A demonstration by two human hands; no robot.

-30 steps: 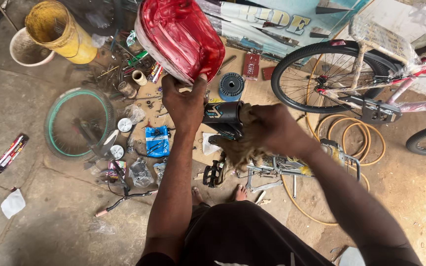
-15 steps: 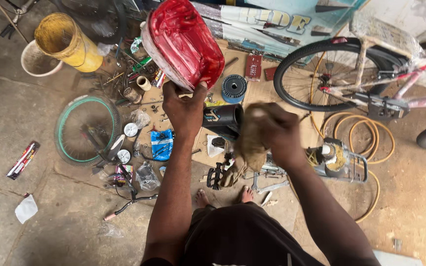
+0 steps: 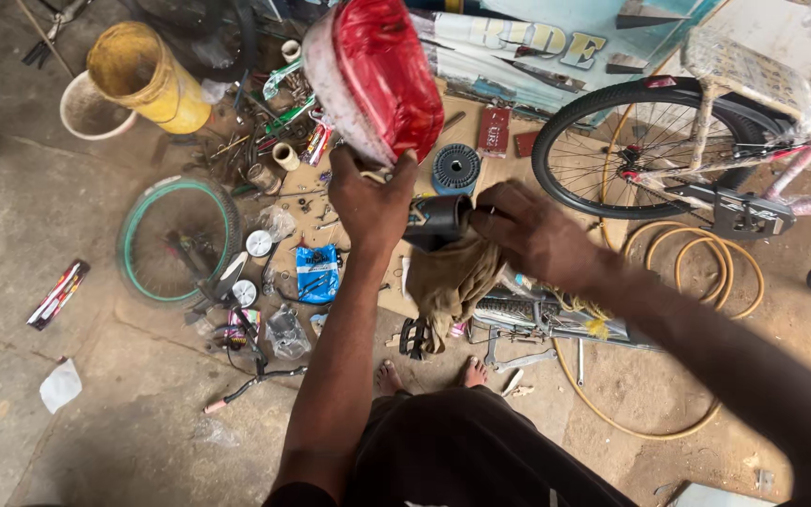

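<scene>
Hands meet over a cluttered workshop floor in the head view. The left hand (image 3: 373, 202) has its grip closed on a black cylindrical part (image 3: 438, 222), held just below a red plastic-wrapped bundle (image 3: 377, 75). The right hand (image 3: 532, 235) presses a tan rag (image 3: 452, 282) against that part, apparently clutching the cloth, though its fingers are partly hidden. On the floor lie a blue packet (image 3: 316, 272), a red-and-white flat wrapper (image 3: 58, 294) far left, and a yellow bucket (image 3: 143, 75).
</scene>
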